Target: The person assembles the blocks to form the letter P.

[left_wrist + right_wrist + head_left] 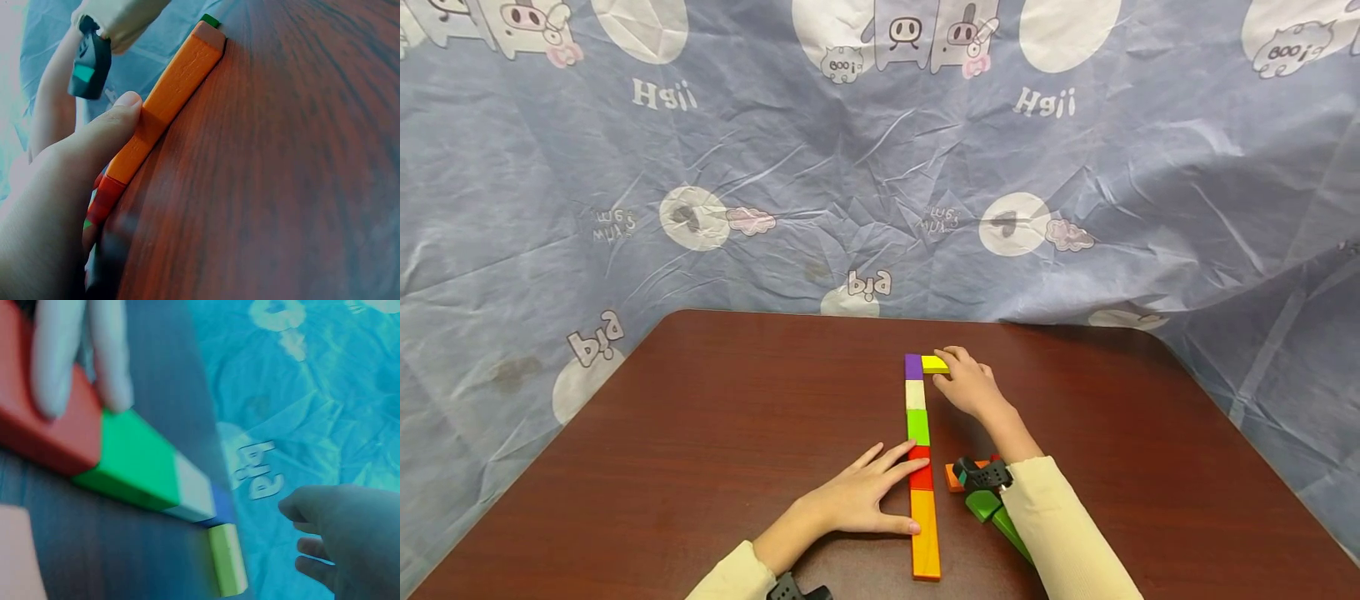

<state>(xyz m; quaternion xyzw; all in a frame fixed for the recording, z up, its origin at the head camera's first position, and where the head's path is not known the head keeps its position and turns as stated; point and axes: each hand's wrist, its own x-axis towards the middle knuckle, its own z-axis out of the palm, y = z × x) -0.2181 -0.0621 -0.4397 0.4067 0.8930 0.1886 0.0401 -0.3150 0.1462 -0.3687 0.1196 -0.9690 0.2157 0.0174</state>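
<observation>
The yellow block [934, 364], with its long axis going sideways from the purple block [913, 367], lies just left of the right hand [967, 385], the nearer one, whose loosely bent fingers seem to hold nothing, while the left hand [865, 493] rests spread fingers on the red block [921, 475] and orange block [927, 546].

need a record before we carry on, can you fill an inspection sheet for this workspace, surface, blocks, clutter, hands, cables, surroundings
Surface: brown wood-grain table
Job's things: purple block, cream block, green block, red block and orange block in a line; yellow block to the right of the purple block
Clutter: loose orange piece and loose green pieces near the right sleeve, partly hidden
Hands: left hand spread, touching the red and orange blocks; right hand by the yellow block, apart from it in the right wrist view
Cables: nothing seen
Surroundings: printed blue-grey sheet behind the table
</observation>
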